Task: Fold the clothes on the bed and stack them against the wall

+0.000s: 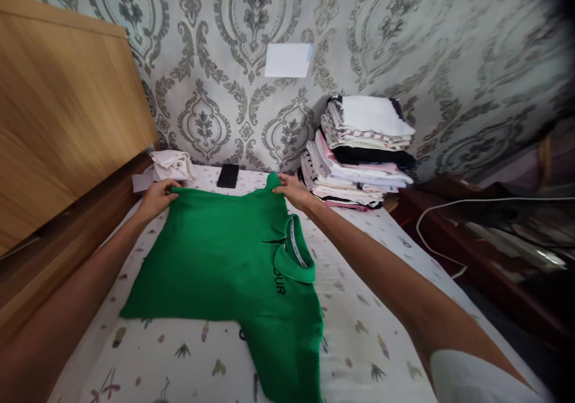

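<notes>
A green polo shirt (215,253) lies spread out sideways on a white patterned sheet (359,355), its collar toward the right and one sleeve toward the bottom edge. Dark lettering shows on its chest near the collar. My left hand (158,198) pinches the shirt's far hem corner at the left. My right hand (293,191) holds the edge of the far sleeve, thumb and fingers closed on the cloth. Between my hands, the shirt's far side runs nearly straight.
Behind the shirt lies a black phone (228,176). Folded clothes (363,151) are piled at the back right, and a pale cloth (173,166) sits at the back left. A wooden cabinet (72,97) stands left; a white cable (420,223) hangs right.
</notes>
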Demonstrator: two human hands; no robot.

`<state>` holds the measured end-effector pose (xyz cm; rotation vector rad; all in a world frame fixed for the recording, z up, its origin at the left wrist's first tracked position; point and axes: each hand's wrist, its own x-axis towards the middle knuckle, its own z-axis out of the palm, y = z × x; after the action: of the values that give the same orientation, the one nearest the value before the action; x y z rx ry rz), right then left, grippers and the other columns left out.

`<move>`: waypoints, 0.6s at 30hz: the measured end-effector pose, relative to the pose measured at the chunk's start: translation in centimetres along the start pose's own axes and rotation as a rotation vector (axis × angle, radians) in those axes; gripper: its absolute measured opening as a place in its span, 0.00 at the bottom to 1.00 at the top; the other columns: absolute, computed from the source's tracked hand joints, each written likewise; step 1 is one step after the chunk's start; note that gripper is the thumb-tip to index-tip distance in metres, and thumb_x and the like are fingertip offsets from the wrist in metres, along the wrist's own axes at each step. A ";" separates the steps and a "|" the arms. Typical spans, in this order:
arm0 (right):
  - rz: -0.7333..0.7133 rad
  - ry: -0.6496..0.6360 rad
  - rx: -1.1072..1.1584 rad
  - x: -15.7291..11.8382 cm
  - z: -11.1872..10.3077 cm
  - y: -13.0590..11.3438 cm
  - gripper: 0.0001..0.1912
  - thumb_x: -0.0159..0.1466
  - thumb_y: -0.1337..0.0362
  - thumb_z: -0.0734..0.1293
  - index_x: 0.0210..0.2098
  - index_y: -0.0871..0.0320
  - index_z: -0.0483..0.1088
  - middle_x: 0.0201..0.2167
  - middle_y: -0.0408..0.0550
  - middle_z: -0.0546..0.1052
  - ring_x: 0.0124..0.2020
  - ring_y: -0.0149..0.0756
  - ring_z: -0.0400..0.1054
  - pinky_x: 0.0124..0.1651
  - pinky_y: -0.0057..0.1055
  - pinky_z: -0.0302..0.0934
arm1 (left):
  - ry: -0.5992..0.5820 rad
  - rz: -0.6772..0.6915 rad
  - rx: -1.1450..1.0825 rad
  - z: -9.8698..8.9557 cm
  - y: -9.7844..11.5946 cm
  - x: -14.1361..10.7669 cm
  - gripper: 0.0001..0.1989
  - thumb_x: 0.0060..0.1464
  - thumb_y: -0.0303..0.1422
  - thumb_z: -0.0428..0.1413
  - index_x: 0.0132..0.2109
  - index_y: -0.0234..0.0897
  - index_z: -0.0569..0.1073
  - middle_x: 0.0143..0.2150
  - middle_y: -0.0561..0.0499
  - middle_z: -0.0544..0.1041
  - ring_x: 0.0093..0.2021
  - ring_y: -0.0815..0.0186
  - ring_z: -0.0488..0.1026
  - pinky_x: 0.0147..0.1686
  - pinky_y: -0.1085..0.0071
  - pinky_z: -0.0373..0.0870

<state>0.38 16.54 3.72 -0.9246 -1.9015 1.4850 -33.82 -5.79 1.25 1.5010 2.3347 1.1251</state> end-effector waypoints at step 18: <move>-0.306 -0.022 -0.545 -9.5 -3.8 3.2 0.15 0.60 0.69 0.61 0.43 0.56 0.75 0.51 0.51 0.77 0.53 0.41 0.70 0.56 0.39 0.62 | -0.123 0.105 0.379 -1.5 -0.9 -4.2 0.15 0.41 0.25 0.49 0.35 0.40 0.75 0.41 0.46 0.78 0.48 0.53 0.73 0.50 0.60 0.68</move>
<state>9.74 11.79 1.43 -0.7880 -2.3915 0.8138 -33.18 -10.22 0.67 1.7739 2.5075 0.6061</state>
